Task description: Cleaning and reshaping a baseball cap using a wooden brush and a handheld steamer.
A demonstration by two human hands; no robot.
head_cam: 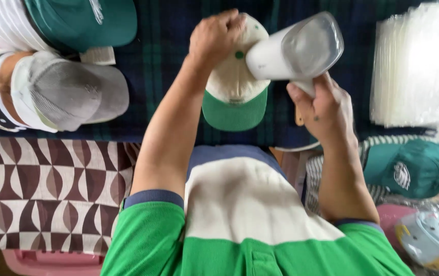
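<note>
- Green, white and blue striped shirt [240, 225] fills the bottom of the view, closest to the camera, with both bare forearms reaching up out of it.
- Cream cap with a green brim [234, 89] sits in the middle on the dark plaid cloth [163, 61], brim pointing back toward the person.
- Left hand [215, 36] is clamped over the top of the crown, fingers curled shut on the cap's fabric.
- Right hand [321, 110] has its fingers wrapped tight round the handle of a white handheld steamer [296, 48], and the steamer's head is pressed right against the crown beside the green top button.
- Further out on the left, a grey cap [71, 94] lies next to a teal cap [84, 20].
- Off to the right there's a stack of clear plastic bags [416, 66], and below it another teal cap [411, 166] on a striped cloth.
- Brown and white patterned cloth [45, 189] hangs at lower left.
</note>
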